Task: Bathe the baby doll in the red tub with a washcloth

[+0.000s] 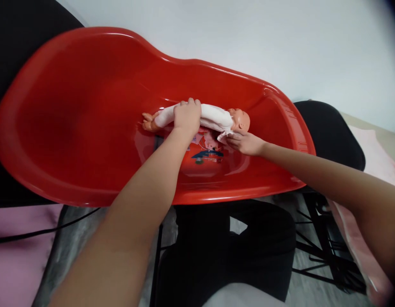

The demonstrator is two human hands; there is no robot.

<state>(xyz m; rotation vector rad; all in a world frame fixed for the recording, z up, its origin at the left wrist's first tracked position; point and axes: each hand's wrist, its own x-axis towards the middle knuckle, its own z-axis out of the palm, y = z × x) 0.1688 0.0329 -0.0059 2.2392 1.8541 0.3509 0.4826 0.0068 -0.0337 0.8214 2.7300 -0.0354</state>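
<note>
Two bare hands, both mine, meet a doll (213,114) dressed in a white garment (218,121), which lies on the floor of a red tub (76,115). The doll's long axis runs almost straight across my view, with the feet (148,122) toward my left and the head (242,121) toward my right; the ear faces me and the face is turned away. My left hand (188,118) comes over the body from the near side, palm down, at about its middle; the fingers are bent across the garment and rest over the far side, so that the trunk is held beneath them. The left thumb is hidden, and I cannot tell how firm the hold is. My right hand (250,144) lies at the opposite, upper end, just below the head and on the near side of the body. Its fingers are partly bent and point leftward, at a loose white fold (222,136) beside the neck; whether they close on it cannot be told. Relative to these fingertips, the trunk extends leftward and slightly away from me. The right hand is thus nearer the head, the left nearer the feet. Between my forearms, a printed picture (210,154) shows on the tub floor.
</note>
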